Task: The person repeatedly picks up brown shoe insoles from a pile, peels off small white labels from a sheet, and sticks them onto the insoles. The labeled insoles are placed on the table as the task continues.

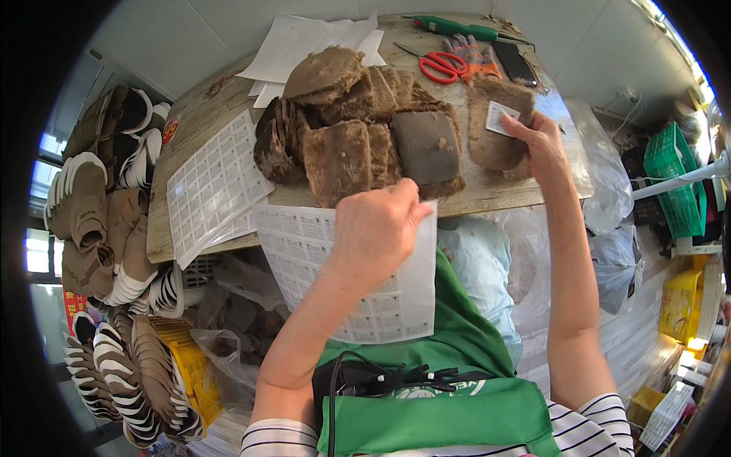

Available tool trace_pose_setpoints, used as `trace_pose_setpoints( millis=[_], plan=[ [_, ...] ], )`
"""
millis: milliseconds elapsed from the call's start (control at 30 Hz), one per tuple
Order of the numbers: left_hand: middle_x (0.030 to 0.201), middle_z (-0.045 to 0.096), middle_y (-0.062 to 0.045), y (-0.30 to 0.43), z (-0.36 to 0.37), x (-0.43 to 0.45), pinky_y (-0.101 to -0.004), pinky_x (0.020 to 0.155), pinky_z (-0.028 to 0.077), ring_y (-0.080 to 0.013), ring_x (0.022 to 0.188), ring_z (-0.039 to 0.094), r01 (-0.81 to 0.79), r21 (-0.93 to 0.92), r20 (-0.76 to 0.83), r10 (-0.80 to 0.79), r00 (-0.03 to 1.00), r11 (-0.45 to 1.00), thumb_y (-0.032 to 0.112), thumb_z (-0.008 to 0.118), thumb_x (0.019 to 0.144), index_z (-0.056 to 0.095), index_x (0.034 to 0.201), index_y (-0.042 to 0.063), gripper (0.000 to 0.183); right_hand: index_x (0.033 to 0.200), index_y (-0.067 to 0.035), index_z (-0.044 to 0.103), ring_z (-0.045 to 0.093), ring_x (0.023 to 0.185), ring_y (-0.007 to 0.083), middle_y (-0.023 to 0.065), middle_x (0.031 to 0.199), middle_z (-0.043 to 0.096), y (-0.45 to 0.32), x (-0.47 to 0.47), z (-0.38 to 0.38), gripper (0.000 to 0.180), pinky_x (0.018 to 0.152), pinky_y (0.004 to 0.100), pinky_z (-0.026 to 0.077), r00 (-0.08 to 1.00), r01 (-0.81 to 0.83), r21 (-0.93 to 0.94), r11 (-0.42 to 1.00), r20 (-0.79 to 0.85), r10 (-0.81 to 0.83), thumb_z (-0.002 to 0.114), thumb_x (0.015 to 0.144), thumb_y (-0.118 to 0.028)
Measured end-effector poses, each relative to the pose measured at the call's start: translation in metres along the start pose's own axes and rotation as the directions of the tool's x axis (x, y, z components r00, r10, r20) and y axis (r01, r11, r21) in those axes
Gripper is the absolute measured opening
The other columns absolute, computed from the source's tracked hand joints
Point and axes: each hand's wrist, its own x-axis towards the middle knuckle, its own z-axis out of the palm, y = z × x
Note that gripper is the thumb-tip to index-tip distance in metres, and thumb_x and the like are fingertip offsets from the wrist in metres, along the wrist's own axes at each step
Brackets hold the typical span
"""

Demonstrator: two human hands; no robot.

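Note:
My left hand (377, 228) is curled at the upper right corner of a sheet of printed labels (297, 245), which hangs off the table's front edge over my lap. Part of the sheet is hidden behind that hand and forearm. At the right of the table, my right hand (539, 140) grips the edge of a brown fur piece (485, 145). Its thumb presses on a small white label (499, 118) lying on the fur. Between the hands, a heap of similar fur pieces (337, 160) includes one with its smooth grey-brown backing (427, 145) upward.
More label sheets (214, 177) lie at the table's left, white papers (308, 48) behind. Red-handled scissors (442, 65), a work glove (471, 54), a green corded tool (451, 27) and a black phone (513, 60) sit at the back right. Stacked shoe uppers (80, 200) stand left.

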Motion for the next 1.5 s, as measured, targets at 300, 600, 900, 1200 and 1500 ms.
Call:
trace_pose_setpoints(
  millis=[300, 600, 900, 1200, 1500],
  plan=[
    [0.060, 0.059, -0.012, -0.007, 0.000, 0.000, -0.0423, 0.054, 0.043, -0.0336, 0.056, 0.058, 0.118, 0.023, 0.101, -0.120, 0.988, 0.993, 0.026, 0.075, 0.086, 0.060, 0.078, 0.006, 0.026, 0.104, -0.006, 0.068, 0.062, 0.100, 0.0306, 0.0116, 0.102, 0.064, 0.016, -0.053, 0.086, 0.038, 0.083, 0.0399, 0.053, 0.880, 0.418, -0.764, 0.492, 0.205, -0.429, 0.082, 0.073, -0.022],
    [0.062, 0.060, -0.014, -0.005, 0.000, -0.003, -0.0443, 0.057, 0.045, -0.0359, 0.061, 0.061, 0.109, 0.047, 0.109, -0.114, 0.987, 0.993, 0.027, 0.074, 0.086, 0.060, 0.079, 0.005, 0.028, 0.104, -0.010, 0.072, 0.062, 0.100, 0.0275, 0.0080, 0.105, 0.063, 0.032, -0.049, 0.117, 0.041, 0.081, 0.0394, 0.053, 0.909, 0.349, -0.892, 0.286, 0.248, -0.336, 0.082, 0.071, -0.033],
    [0.062, 0.059, -0.015, -0.008, -0.004, -0.003, -0.0446, 0.057, 0.044, -0.0368, 0.061, 0.060, 0.139, 0.026, 0.105, -0.141, 0.984, 0.990, 0.026, 0.074, 0.086, 0.060, 0.079, 0.004, 0.027, 0.083, -0.006, 0.072, 0.066, 0.076, 0.0308, 0.0115, 0.080, 0.065, -0.007, -0.033, 0.083, 0.017, 0.070, 0.0419, 0.052, 0.878, 0.346, -0.655, 0.672, -0.027, -0.478, 0.072, 0.083, -0.023],
    [0.073, 0.063, -0.014, -0.011, 0.004, -0.002, -0.0449, 0.064, 0.047, -0.0344, 0.072, 0.062, 0.025, 0.045, 0.147, -0.032, 0.989, 0.999, 0.023, 0.073, 0.086, 0.060, 0.082, 0.003, 0.024, 0.121, -0.008, 0.065, 0.058, 0.112, 0.0306, 0.0103, 0.117, 0.060, 0.026, -0.042, 0.108, 0.053, 0.091, 0.0404, 0.052, 0.894, 0.432, -0.872, 0.230, 0.381, -0.235, 0.076, 0.070, -0.018],
    [0.079, 0.061, -0.013, -0.013, 0.020, -0.005, -0.0463, 0.072, 0.049, -0.0347, 0.084, 0.060, -0.071, 0.045, 0.238, 0.059, 0.970, 0.996, 0.016, 0.072, 0.083, 0.059, 0.080, 0.000, 0.021, 0.103, -0.010, 0.072, 0.064, 0.097, 0.0296, 0.0095, 0.102, 0.064, 0.027, -0.039, 0.107, 0.034, 0.078, 0.0416, 0.055, 0.850, 0.493, -0.844, 0.210, 0.418, -0.320, 0.078, 0.073, -0.025]
  ],
)
